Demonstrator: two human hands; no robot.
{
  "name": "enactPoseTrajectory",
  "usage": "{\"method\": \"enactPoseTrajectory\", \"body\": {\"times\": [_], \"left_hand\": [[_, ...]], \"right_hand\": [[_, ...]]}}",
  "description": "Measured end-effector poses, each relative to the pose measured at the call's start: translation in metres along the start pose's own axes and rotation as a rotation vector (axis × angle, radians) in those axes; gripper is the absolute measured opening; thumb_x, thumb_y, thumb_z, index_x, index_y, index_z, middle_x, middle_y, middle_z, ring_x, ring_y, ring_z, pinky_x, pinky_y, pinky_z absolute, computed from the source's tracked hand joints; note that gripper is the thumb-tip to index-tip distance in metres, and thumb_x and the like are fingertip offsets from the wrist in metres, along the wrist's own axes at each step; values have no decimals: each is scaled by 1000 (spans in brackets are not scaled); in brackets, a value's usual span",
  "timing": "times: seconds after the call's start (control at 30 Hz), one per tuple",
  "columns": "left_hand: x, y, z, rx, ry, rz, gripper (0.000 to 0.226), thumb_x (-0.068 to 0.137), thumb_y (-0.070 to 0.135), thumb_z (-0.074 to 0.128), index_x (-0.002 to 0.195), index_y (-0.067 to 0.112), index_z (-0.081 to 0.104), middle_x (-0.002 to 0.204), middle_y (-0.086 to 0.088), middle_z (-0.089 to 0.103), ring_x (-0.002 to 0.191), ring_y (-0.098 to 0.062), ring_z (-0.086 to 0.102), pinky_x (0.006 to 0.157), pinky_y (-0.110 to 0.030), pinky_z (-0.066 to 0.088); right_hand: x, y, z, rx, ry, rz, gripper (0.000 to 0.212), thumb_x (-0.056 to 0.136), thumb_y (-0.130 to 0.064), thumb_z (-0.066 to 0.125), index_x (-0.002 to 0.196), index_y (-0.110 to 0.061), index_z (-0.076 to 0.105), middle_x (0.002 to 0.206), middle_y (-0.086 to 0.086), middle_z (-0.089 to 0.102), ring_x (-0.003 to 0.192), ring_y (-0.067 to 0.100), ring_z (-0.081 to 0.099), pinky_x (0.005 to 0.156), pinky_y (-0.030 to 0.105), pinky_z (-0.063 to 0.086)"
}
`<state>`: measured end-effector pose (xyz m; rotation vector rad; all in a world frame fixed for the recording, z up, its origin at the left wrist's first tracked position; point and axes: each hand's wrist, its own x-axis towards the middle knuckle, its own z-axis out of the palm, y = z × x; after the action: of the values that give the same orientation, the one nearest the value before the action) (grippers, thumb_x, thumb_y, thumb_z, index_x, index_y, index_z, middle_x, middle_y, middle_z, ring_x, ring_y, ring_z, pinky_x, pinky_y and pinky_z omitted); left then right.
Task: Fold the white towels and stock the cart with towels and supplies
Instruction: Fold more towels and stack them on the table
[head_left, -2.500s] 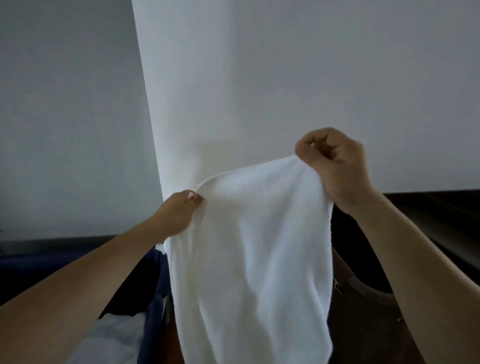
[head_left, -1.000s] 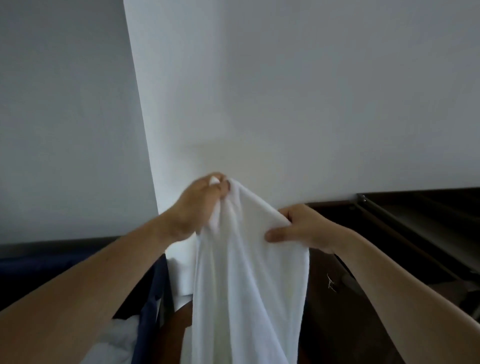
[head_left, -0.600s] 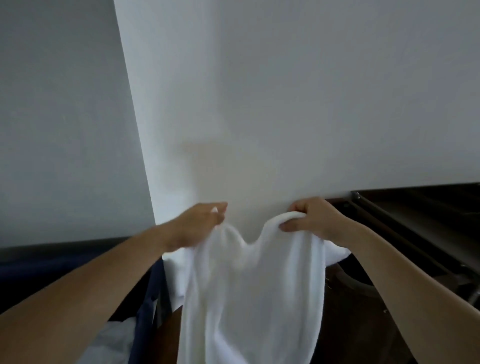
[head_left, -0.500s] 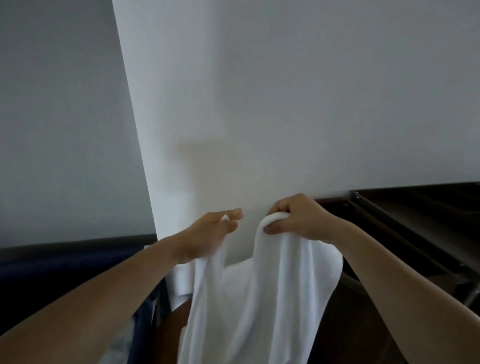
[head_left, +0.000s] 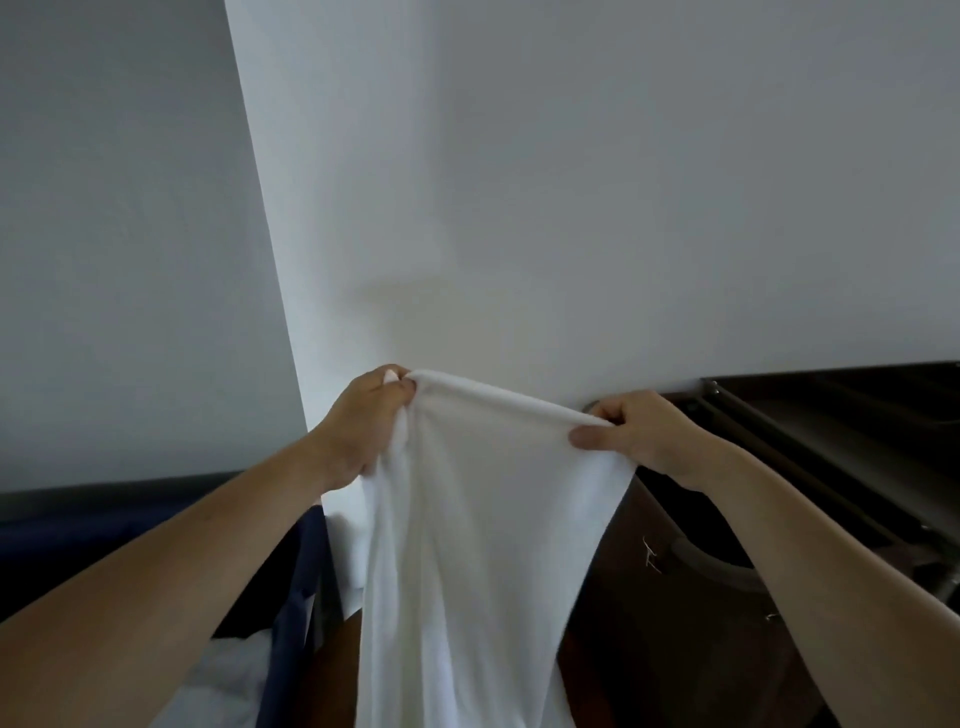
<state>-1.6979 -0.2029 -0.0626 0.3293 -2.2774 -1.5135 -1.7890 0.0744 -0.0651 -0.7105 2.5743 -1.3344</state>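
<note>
At lower left we see a navy fabric bin with white laundry lying inside. We hold the white towel up before the pale wall. Our left grip pinches one bunched top corner, and our right grip pinches the other. The top edge runs across, its left end slightly higher, and the long axis hangs downward.

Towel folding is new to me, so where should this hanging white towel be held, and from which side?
Pinch the towel along its top edge at the two ends, coming in from each side, as the left hand and right hand do. The edge runs straight between them and the rest hangs free below.
</note>
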Motion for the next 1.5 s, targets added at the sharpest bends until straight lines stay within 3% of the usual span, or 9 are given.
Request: {"method": "enactPoseTrajectory", "body": {"times": [0.17,0.3,0.43,0.6,0.77,0.97,1.1,1.37,1.5], "left_hand": [[-1,-21,4,149,-5,-38,24,102,22,45,97,13,66,90,-1,62,83,-21,53,64,-27,40],[7,-40,4,686,-269,-32,38,107,29,28,124,11,57,136,-4,56,116,-23,53,95,-27,41],[6,-38,13,1128,-425,-6,41,105,36,31,71,15,41,80,-5,57,71,-20,52,68,-33,43],[1,-28,25,423,-246,57,50,94,39,65,58,8,48,54,2,53,51,-13,51,58,-26,43],[-7,-19,30,-97,-205,-13,43,86,35,75,91,-7,70,85,-16,72,78,-21,66,79,-40,57],[-20,-23,35,-233,-317,-43,35,100,23,57,106,-10,67,103,-26,69,92,-28,65,95,-50,54],[-21,-28,34,-170,-317,14,73,82,56,65,101,-15,58,87,-24,60,84,-27,55,94,-60,49],[-38,-22,42,-39,-370,145,46,85,40,49,92,-2,65,93,-31,59,80,-28,55,87,-64,46],[-45,-24,41,31,-365,221,50,80,45,50,83,-3,60,74,-17,56,70,-19,50,69,-41,46]], "right_hand": [[-13,8,-12,276,-40,21,15,84,-12,74,80,0,66,64,1,66,54,8,57,49,15,43],[-11,0,-1,518,25,76,14,88,-7,70,75,-3,66,69,8,64,63,20,57,61,25,48],[-6,-8,30,364,89,53,14,86,-6,75,98,-11,69,74,7,65,63,19,57,48,23,44],[-3,-14,51,440,-83,42,17,89,4,67,99,-9,70,82,8,73,73,18,70,71,27,56],[-7,-19,51,361,-238,-79,42,84,16,63,115,-13,65,96,13,76,96,27,73,97,35,53],[-7,-28,57,115,-58,-237,11,87,-8,74,91,-19,75,66,-7,72,60,4,66,67,19,52],[-4,-31,51,-26,3,-276,13,81,-25,82,78,-34,73,90,-11,70,77,-5,62,77,17,47],[2,-37,56,87,-34,-243,9,78,-23,84,82,-21,76,80,-7,76,80,8,72,82,25,58],[2,-32,61,159,-30,-236,17,76,-20,86,84,-15,71,72,-6,72,69,5,67,72,21,55]]}}
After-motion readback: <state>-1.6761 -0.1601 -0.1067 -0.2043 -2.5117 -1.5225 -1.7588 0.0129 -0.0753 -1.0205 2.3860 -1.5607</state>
